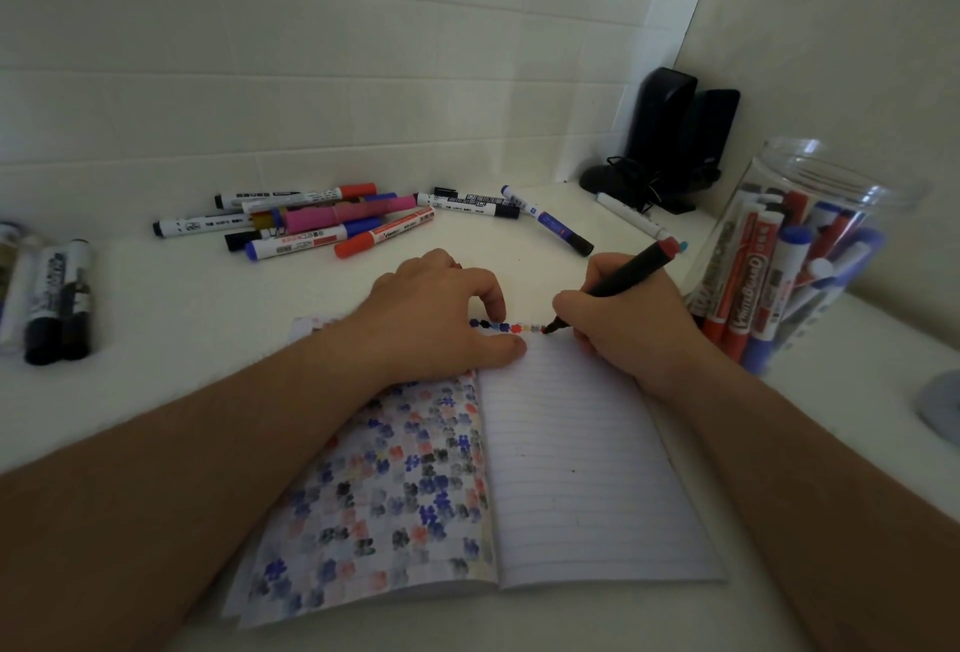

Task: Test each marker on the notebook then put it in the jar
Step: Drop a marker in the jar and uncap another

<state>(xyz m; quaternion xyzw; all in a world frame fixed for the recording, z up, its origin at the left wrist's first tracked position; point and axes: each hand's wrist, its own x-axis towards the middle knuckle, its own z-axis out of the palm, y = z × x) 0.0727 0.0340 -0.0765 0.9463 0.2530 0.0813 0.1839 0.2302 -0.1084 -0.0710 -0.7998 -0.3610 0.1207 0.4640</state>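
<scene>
The right hand [631,324] pinches a black marker [618,282] in a writing grip, tip on the notebook's [571,469] top line; the left hand [441,313] presses the page flat. The jar [800,256] waits right of the notebook, on the bench [182,298].

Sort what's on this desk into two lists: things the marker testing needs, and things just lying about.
Part of the job:
- black marker, held in the right hand, tip on the page
- notebook, pressed flat by the left hand
- jar with markers already in it
- loose markers waiting near the wall

Just lying about:
- black speakers in the corner
- grey object at the right edge
</scene>
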